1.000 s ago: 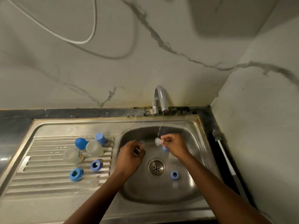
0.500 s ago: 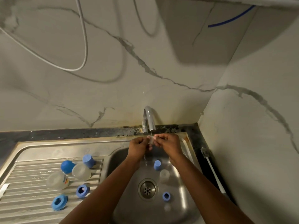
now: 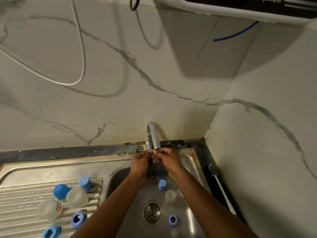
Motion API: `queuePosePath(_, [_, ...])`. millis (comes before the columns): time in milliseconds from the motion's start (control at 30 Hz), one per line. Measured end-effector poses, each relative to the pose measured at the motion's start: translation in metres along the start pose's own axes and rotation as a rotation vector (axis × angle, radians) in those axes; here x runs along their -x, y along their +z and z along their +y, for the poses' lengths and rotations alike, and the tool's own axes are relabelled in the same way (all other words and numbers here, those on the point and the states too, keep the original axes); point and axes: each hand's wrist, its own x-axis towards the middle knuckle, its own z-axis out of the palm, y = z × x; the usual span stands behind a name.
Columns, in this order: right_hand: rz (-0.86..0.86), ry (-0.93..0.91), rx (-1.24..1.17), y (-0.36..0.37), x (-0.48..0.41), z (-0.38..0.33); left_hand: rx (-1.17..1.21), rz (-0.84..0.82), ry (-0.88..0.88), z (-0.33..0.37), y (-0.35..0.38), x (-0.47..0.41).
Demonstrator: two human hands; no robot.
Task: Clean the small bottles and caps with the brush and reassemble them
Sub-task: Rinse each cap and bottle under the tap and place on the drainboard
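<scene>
We see a grey-veined marble wall (image 3: 111, 69) filling the upper frame, meeting a side wall (image 3: 267, 143) at right. A white cable (image 3: 84, 62) loops at upper left.

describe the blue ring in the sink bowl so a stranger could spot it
In the steel sink bowl, find the round drain. Just right of it, toward the near edge, lies a small blue ring. Unlike the solid blue cap farther back it has an open hole, and the other blue rings sit on the draining board.
</scene>
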Motion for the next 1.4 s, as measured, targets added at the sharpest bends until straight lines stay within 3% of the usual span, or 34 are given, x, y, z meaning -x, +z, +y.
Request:
queuePosePath(100, [-0.027,0.003,-0.037,-0.001,0.000,0.002,0.012,-0.011,-0.009,0.000,-0.003,-0.001])
queuePosePath(267, [0.072,0.005,0.078,0.004,0.000,0.004,-0.007,-0.052,0.045,-0.002,-0.003,0.003])
queuePosePath(400, [0.127,0.045,0.158,0.002,-0.001,-0.002,-0.188,-0.063,0.113,0.000,0.000,0.002])
queuePosePath(633, [-0.048,0.259,-0.185,-0.006,0.004,-0.006,-0.275,0.004,0.173,0.001,0.002,-0.001])
queuePosePath(833, [-0.134,0.248,-0.415,-0.013,0.000,-0.008,-0.154,-0.093,0.096,0.000,-0.003,0.002])
queuePosePath(1000, [-0.235,0.259,-0.557,-0.017,0.009,-0.007,-0.145,-0.023,0.118,0.004,-0.007,0.001])
queuePosePath(1167, [-0.220,0.156,-0.467,-0.018,0.013,-0.008,-0.148,0.039,0.152,0.008,-0.004,0.002])
queuePosePath(1233, [-0.216,0.089,-0.321,-0.018,0.010,-0.007,-0.170,0.008,0.168,0.009,-0.001,0.003])
queuePosePath(1400, [-0.010,-0.134,0.174,-0.020,0.002,0.000,-0.187,-0.032,0.160,0.003,-0.002,0.003])
